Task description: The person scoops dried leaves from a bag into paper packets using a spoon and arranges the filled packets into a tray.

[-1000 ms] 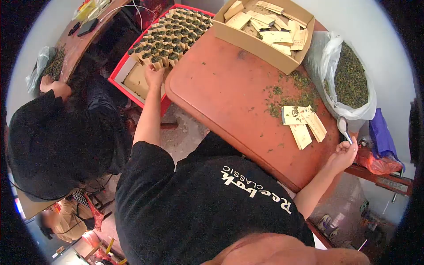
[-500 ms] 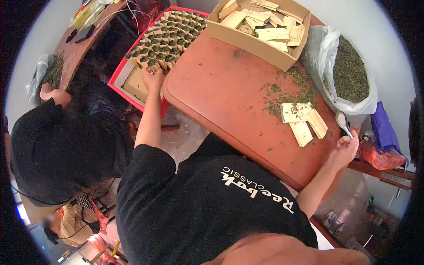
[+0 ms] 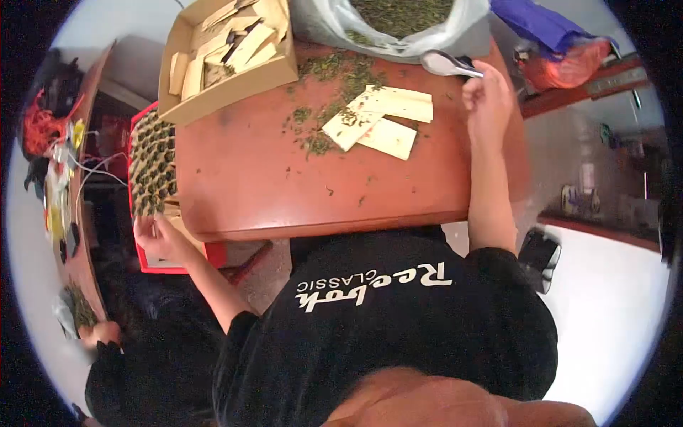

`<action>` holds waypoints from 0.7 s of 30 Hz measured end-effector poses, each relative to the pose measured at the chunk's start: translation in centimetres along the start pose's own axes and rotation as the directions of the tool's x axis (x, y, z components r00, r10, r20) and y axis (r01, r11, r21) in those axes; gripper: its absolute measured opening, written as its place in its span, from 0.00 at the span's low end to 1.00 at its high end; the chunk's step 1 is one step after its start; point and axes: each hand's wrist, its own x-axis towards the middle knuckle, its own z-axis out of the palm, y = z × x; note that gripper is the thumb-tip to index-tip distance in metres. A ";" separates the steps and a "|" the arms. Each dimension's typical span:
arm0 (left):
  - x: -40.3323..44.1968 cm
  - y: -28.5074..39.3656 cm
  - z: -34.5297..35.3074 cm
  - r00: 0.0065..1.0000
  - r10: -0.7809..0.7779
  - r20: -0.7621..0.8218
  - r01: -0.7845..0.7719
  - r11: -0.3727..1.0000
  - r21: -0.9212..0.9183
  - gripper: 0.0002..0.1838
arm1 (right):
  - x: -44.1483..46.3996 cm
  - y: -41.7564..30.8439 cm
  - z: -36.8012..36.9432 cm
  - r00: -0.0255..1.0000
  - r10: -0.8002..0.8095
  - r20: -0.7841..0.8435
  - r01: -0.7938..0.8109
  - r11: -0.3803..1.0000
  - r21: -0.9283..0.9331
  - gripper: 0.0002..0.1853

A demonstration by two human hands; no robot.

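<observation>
My right hand grips the handle of a spoon. The spoon's bowl points left, just in front of a clear plastic bag of dried green leaves. At the left, my left hand is over the near end of a red box, its fingers slightly apart and nothing visible in them. Rows of upright paper packets filled with dark leaves stand in that box. Three flat paper packets lie overlapping on the table, leaf bits scattered on and around them.
A cardboard box of flat paper packets sits at the back left of the reddish table. Loose leaves lie beside it. Purple and orange bags are at the right. Another person's hand is near leaves at the far left.
The view has swung to the right. My left hand has come away from the packets at the row's edge. My right hand still has the spoon, now closer to the leaf bag's front.
</observation>
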 end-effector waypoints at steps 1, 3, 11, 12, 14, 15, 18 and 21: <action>-0.6 2.0 1.1 0.984 0.091 0.154 -0.081 0.994 -0.068 0.20 | -0.2 0.0 0.0 1.000 0.006 0.006 -0.006 1.000 0.020 0.14; -2.6 8.1 4.2 0.868 0.092 0.488 0.020 0.975 -0.220 0.20 | -0.3 -0.2 0.1 1.000 0.003 0.024 -0.005 0.998 0.062 0.14; -10.4 23.0 18.6 0.011 0.638 0.770 -0.429 0.698 -0.573 0.28 | -0.8 -0.7 0.1 0.998 0.061 0.018 -0.062 0.996 0.072 0.13; -11.1 23.5 19.9 -0.066 0.643 0.763 -0.441 0.667 -0.600 0.31 | -0.8 -0.5 0.0 0.997 0.064 0.033 -0.066 0.996 0.068 0.13; -12.7 23.7 21.6 -0.123 0.577 0.807 -0.500 0.667 -0.553 0.33 | -0.6 -0.3 -0.1 0.996 0.070 0.051 -0.073 0.995 0.066 0.13; -13.2 23.8 22.4 -0.157 0.542 0.825 -0.530 0.659 -0.534 0.34 | -0.8 -0.7 -0.1 0.997 0.060 0.055 -0.064 0.996 0.066 0.13; -13.9 23.8 22.8 -0.131 0.548 0.826 -0.523 0.670 -0.527 0.33 | -1.1 -1.2 -0.5 0.995 0.072 0.075 -0.079 0.992 0.101 0.13; -13.6 24.1 22.1 0.009 0.533 0.846 -0.442 0.761 -0.475 0.33 | -1.5 -1.9 -0.5 0.999 -0.046 0.018 0.045 0.999 0.028 0.13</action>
